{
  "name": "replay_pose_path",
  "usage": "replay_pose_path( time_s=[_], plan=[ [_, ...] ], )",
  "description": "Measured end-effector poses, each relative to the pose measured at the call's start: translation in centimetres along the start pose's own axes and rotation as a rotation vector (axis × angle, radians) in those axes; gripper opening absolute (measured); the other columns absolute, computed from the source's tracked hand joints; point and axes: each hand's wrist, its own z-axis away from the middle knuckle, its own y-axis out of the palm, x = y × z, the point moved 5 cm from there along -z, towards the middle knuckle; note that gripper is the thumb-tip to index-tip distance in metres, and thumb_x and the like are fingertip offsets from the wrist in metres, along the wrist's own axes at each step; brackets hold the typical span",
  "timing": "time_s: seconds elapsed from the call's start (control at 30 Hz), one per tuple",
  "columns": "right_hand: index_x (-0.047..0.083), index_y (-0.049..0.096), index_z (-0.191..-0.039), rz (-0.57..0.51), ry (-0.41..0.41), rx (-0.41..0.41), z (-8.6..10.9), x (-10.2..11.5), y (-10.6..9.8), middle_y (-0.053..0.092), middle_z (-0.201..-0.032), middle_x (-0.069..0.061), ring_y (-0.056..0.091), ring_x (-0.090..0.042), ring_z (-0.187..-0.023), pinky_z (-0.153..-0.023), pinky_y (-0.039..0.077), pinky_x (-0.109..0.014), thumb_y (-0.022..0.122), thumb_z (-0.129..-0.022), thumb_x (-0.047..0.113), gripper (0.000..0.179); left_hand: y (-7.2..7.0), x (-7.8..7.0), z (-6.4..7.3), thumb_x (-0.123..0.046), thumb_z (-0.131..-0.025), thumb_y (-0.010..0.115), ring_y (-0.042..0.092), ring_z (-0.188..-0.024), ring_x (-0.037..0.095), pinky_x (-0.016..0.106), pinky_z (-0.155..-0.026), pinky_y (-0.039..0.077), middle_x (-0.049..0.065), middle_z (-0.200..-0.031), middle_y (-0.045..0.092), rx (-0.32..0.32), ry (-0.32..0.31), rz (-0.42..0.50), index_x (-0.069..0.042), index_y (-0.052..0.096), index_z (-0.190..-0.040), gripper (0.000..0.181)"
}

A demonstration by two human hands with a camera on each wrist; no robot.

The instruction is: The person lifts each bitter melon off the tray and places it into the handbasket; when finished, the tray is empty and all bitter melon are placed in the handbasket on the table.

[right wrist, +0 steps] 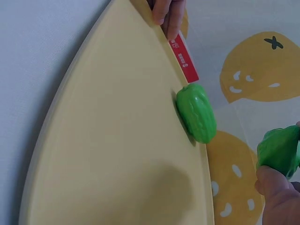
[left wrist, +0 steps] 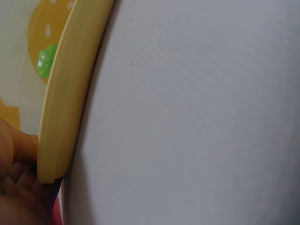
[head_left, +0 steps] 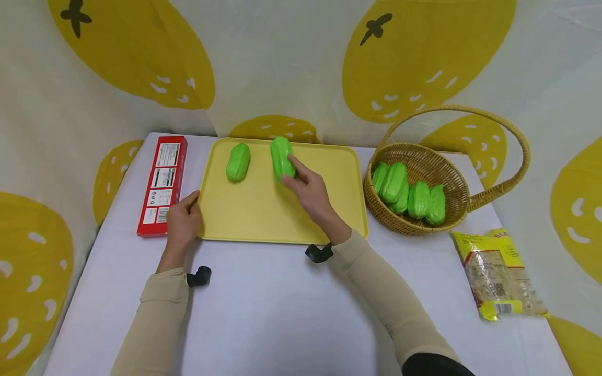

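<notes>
My right hand pinches a glossy, lobed green pepper between thumb and fingers, over the back middle of a yellow tray. In the right wrist view this held pepper shows at the right edge, partly hidden by the thumb. A second green pepper lies on the tray at the back left. My left hand grips the tray's left rim; the left wrist view shows its fingers against the rim's end.
A red and white box lies left of the tray, close by the left hand. At right stands a wicker basket with a tall handle, holding several green peppers. A yellow and clear plastic bag lies in front of it.
</notes>
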Motion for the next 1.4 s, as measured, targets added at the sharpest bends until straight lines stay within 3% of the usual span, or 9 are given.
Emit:
replay_pose_path(
  time_s=[0.13,0.37,0.7,1.17,1.4],
  plan=[
    [0.019,0.045,-0.155,-0.011,0.001,-0.013,0.7,0.1,-0.6,0.041,-0.162,-0.011,0.048,-0.023,-0.143,-0.113,0.045,-0.038,0.066,-0.100,0.017,0.060,0.0,-0.1,0.1,-0.007,-0.104,0.043,0.058,-0.116,0.029,0.024,-0.085,0.042,0.017,-0.146,0.058,0.002,-0.003,-0.005,-0.007,0.056,-0.145,0.043],
    [0.017,0.043,-0.156,-0.050,-0.034,-0.017,2.0,0.6,-2.0,0.040,-0.163,-0.011,0.048,-0.023,-0.143,-0.108,0.048,-0.030,0.064,-0.100,0.012,0.060,-0.1,-0.2,0.2,-0.007,-0.104,0.042,0.056,-0.120,0.030,0.038,-0.094,0.046,0.017,-0.148,0.056,0.013,-0.012,0.000,-0.007,0.054,-0.146,0.044],
    [0.016,0.040,-0.157,-0.121,-0.063,-0.071,3.5,1.4,-4.4,0.039,-0.163,-0.015,0.045,-0.025,-0.146,-0.101,0.049,-0.018,0.062,-0.100,0.007,0.061,0.0,0.0,0.2,-0.010,-0.105,0.042,0.056,-0.118,0.031,0.020,-0.077,0.041,0.015,-0.150,0.055,0.034,-0.041,-0.004,-0.009,0.053,-0.148,0.044],
    [0.011,0.036,-0.158,-0.157,-0.082,-0.169,5.5,1.4,-8.6,0.034,-0.164,-0.018,0.040,-0.028,-0.148,-0.099,0.049,-0.015,0.057,-0.101,0.000,0.063,-0.1,-0.1,0.1,-0.009,-0.105,0.043,0.056,-0.119,0.031,0.020,-0.080,0.041,0.015,-0.151,0.055,0.041,-0.037,-0.006,-0.011,0.052,-0.149,0.044],
    [0.016,0.038,-0.158,-0.117,-0.062,-0.223,6.4,1.2,-10.6,0.034,-0.166,-0.010,0.040,-0.023,-0.149,-0.101,0.047,-0.014,0.059,-0.101,0.005,0.062,0.0,0.1,0.1,-0.009,-0.105,0.043,0.057,-0.118,0.031,0.019,-0.080,0.041,0.015,-0.150,0.055,0.031,-0.026,-0.004,-0.009,0.053,-0.148,0.044]
  ],
)
